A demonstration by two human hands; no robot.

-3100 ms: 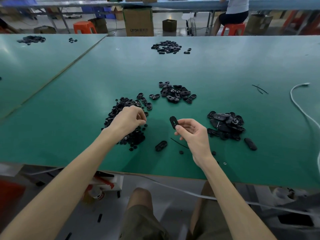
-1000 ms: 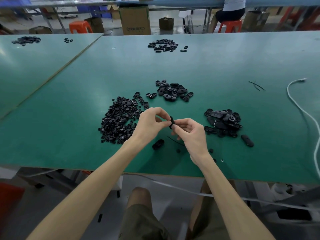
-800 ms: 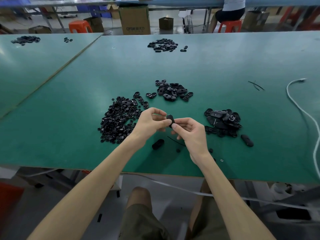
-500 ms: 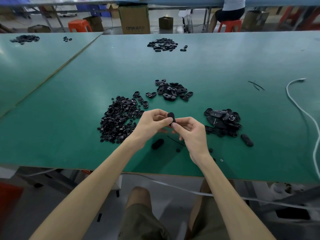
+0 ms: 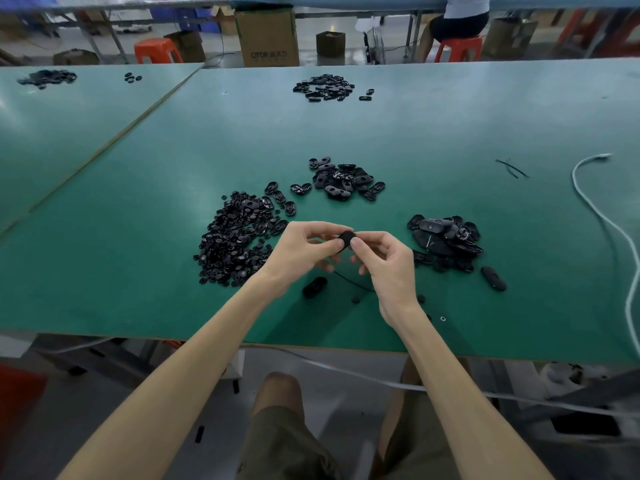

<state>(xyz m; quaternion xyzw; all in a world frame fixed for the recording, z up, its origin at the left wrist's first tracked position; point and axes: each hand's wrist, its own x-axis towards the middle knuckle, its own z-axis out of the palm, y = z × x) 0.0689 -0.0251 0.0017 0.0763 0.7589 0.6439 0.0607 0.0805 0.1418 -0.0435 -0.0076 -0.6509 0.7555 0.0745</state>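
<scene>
A small black oval plastic shell is held above the green table between both hands. My left hand pinches its left side with thumb and fingers. My right hand pinches its right side, thumb on top. To the left lies a heap of small black parts. Beyond the hands sits a pile of oval shells. To the right is a pile of larger black pieces.
A finished black oval piece lies under my left wrist and another at the right. A white cable curves along the right edge. A far pile, cardboard boxes and a seated person are behind.
My left hand left the small-parts heap and came to the shell that my right hand held. Both hands now pinch it, and it has turned a little between the fingers.
</scene>
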